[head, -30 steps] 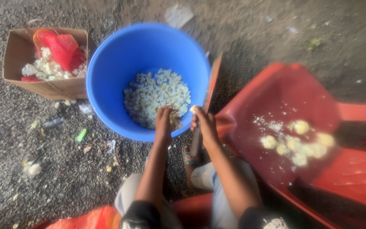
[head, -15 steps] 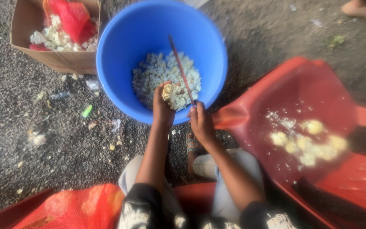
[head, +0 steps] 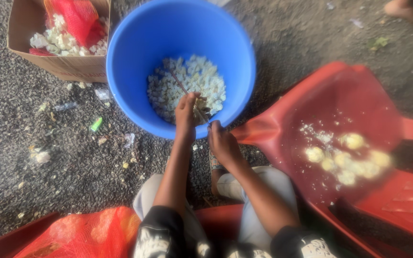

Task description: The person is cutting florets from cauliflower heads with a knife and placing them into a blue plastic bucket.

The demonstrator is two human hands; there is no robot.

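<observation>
- the person's left hand (head: 186,111) is closed around a small pale piece held over the near rim of the round blue plastic bucket (head: 125,57); what the piece is cannot be told.
- the right hand (head: 221,142) is curled shut on the handle end of a thin knife (head: 183,88), whose blade slants up across the pale chopped pieces (head: 201,76) on the bucket floor.
- to do this cut well, it seems best to keep the piece above the bucket so the bits drop inside, and to keep the left fingertips clear of the blade.
- just to the right, a red plastic chair seat (head: 359,95) carries pale yellowish peeled lumps (head: 352,157).
- a brown cardboard box (head: 25,33) with red mesh and pale scraps sits up left; a red mesh sack (head: 82,234) lies near the knees.
- against half a second ago, the blade lies lower and more leftward; the hands sit in much the same place at the rim.
</observation>
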